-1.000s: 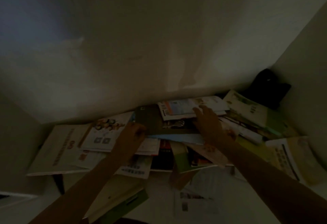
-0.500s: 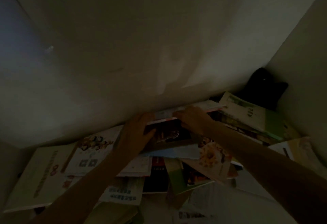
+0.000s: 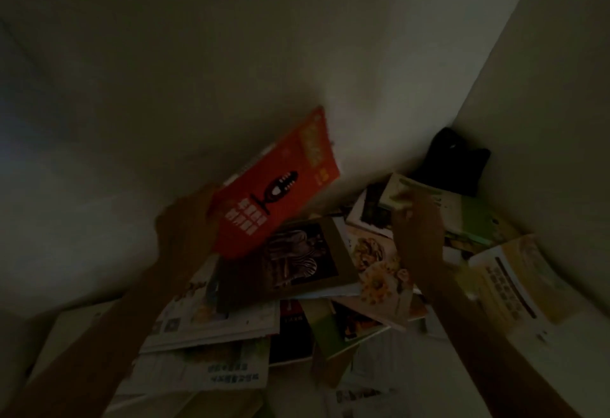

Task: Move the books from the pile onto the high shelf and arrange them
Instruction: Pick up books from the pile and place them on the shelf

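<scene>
Red book lifted off the pile

The left hand (image 3: pixel 188 219) grips the red book (image 3: pixel 277 183), tilted above the book pile (image 3: pixel 297 285); the right hand (image 3: pixel 417 229) reaches over it, grasp unclear.

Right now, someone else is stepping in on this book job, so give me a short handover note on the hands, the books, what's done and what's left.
Left hand: has a grip on the red book, lifted and tilted above the pile.
Right hand: reaching over the books at the right near the green and white book; too blurred to tell if it holds anything.
Pile: loose and overlapping, with the brown book on top at the middle. A dark object sits in the corner.
Done: one book lifted clear.
Left: carry it to the high shelf, which is out of view, then move and arrange the rest.
</scene>
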Available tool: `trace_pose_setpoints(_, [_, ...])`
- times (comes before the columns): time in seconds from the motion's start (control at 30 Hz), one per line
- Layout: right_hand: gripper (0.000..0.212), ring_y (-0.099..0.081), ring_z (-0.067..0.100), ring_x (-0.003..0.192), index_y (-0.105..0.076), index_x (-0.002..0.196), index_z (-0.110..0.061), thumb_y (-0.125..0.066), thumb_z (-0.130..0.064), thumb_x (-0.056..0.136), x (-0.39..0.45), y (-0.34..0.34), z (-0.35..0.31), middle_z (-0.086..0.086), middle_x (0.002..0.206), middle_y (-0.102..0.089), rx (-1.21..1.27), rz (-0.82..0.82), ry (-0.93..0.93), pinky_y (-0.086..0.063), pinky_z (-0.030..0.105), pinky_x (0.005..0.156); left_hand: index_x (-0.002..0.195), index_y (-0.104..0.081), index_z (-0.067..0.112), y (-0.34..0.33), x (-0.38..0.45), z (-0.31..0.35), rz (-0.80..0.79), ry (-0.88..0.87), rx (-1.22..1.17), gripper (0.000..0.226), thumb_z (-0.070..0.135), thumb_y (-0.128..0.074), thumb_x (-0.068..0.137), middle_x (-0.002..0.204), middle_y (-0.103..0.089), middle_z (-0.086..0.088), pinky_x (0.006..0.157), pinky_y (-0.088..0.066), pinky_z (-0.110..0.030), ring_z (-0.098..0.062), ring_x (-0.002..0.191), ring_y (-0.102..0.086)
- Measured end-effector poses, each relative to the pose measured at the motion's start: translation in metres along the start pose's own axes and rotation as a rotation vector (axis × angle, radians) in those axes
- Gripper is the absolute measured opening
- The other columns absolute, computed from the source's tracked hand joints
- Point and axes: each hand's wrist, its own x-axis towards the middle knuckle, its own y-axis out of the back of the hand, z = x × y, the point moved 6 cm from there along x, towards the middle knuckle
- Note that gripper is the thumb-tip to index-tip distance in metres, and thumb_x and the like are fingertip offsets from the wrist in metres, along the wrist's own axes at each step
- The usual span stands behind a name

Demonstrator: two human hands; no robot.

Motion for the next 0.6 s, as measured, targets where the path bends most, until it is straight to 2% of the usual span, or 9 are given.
trace_pose_setpoints(0.03, [0.007, -0.052, 0.021, 0.084, -0.055, 0.094, -0.007, -0.049, -0.004, 0.091, -0.012, -0.014, 0.017, 0.007, 0.09, -0.054, -0.067, -0.132, -0.101, -0.038, 0.029, 0.071, 0.115, -0.06, 0.018, 0.012, -0.005, -0.009, 0.007, 0.067, -0.072, 0.046, 0.051, -0.044, 0.088, 0.102, -0.066, -0.008, 0.078, -0.046, -0.035, -0.029, 0.091, -0.062])
trace_pose_setpoints(0.1, [0.02, -0.047, 0.016, 0.07, -0.047, 0.077, -0.011, -0.044, -0.013, 0.097, -0.044, -0.05, 0.033, 0.002, 0.075, -0.047, -0.182, -0.431, -0.249, -0.032, 0.025, 0.06, 0.115, -0.059, 0.023, 0.021, -0.022, -0.031, -0.04, 0.19, -0.3, 0.036, 0.046, -0.056, 0.087, 0.102, -0.061, -0.001, 0.082, -0.043, -0.033, -0.023, 0.092, -0.058])
trace_pose_setpoints(0.13, [0.025, -0.045, 0.015, 0.068, -0.044, 0.074, -0.012, -0.044, -0.02, 0.098, -0.058, -0.065, 0.033, -0.001, 0.072, -0.044, -0.21, -0.488, -0.272, -0.029, 0.024, 0.056, 0.114, -0.058, 0.025, 0.02, -0.03, -0.041, -0.09, 0.246, -0.413, 0.036, 0.046, -0.06, 0.084, 0.104, -0.062, -0.001, 0.084, -0.044, -0.035, -0.022, 0.093, -0.059])
trace_pose_setpoints(0.23, [0.03, -0.053, 0.02, 0.076, -0.052, 0.093, -0.004, -0.057, -0.033, 0.091, -0.078, -0.089, 0.017, 0.002, 0.076, -0.049, -0.118, -0.476, -0.34, -0.041, 0.025, 0.064, 0.108, -0.061, 0.022, 0.008, -0.054, -0.063, -0.201, 0.384, -0.586, 0.041, 0.046, -0.065, 0.074, 0.103, -0.067, -0.007, 0.088, -0.05, -0.046, -0.029, 0.094, -0.064])
trace_pose_setpoints(0.33, [0.042, -0.057, 0.029, 0.094, -0.052, 0.116, 0.007, -0.06, -0.024, 0.089, -0.079, -0.099, 0.012, 0.014, 0.097, -0.06, -0.075, -0.573, -0.531, -0.047, 0.037, 0.085, 0.11, -0.062, 0.015, -0.009, -0.078, -0.078, -0.234, 0.45, -0.518, 0.025, 0.026, -0.063, 0.088, 0.105, -0.066, -0.014, 0.084, -0.048, -0.038, -0.027, 0.092, -0.062])
trace_pose_setpoints(0.37, [0.04, -0.057, 0.03, 0.097, -0.053, 0.118, 0.005, -0.06, -0.021, 0.089, -0.079, -0.101, 0.013, 0.019, 0.11, -0.059, -0.012, -0.61, -0.61, -0.047, 0.037, 0.085, 0.114, -0.061, 0.012, -0.015, -0.087, -0.082, -0.24, 0.459, -0.476, 0.027, 0.024, -0.059, 0.09, 0.111, -0.065, -0.016, 0.085, -0.045, -0.036, -0.026, 0.095, -0.06])
trace_pose_setpoints(0.43, [0.034, -0.055, 0.027, 0.099, -0.054, 0.117, 0.002, -0.061, -0.016, 0.089, -0.081, -0.104, 0.014, 0.016, 0.115, -0.056, 0.078, -0.645, -0.739, -0.047, 0.036, 0.088, 0.12, -0.059, 0.008, -0.02, -0.103, -0.088, -0.222, 0.475, -0.418, 0.034, 0.027, -0.056, 0.092, 0.119, -0.061, -0.018, 0.089, -0.042, -0.038, -0.031, 0.104, -0.058])
trace_pose_setpoints(0.5, [0.036, -0.056, 0.03, 0.106, -0.052, 0.119, 0.001, -0.063, -0.015, 0.088, -0.082, -0.102, 0.013, 0.017, 0.118, -0.055, 0.105, -0.638, -0.752, -0.048, 0.039, 0.092, 0.122, -0.058, 0.005, -0.017, -0.11, -0.09, -0.206, 0.486, -0.44, 0.044, 0.033, -0.059, 0.088, 0.121, -0.059, -0.02, 0.092, -0.042, -0.043, -0.035, 0.108, -0.057])
trace_pose_setpoints(0.6, [0.042, -0.057, 0.031, 0.102, -0.047, 0.123, -0.002, -0.064, -0.009, 0.085, -0.082, -0.09, 0.012, 0.017, 0.122, -0.054, 0.199, -0.636, -0.748, -0.052, 0.04, 0.082, 0.12, -0.06, 0.009, -0.016, -0.113, -0.093, -0.246, 0.497, -0.52, 0.053, 0.043, -0.063, 0.079, 0.118, -0.062, -0.018, 0.092, -0.045, -0.044, -0.031, 0.103, -0.06])
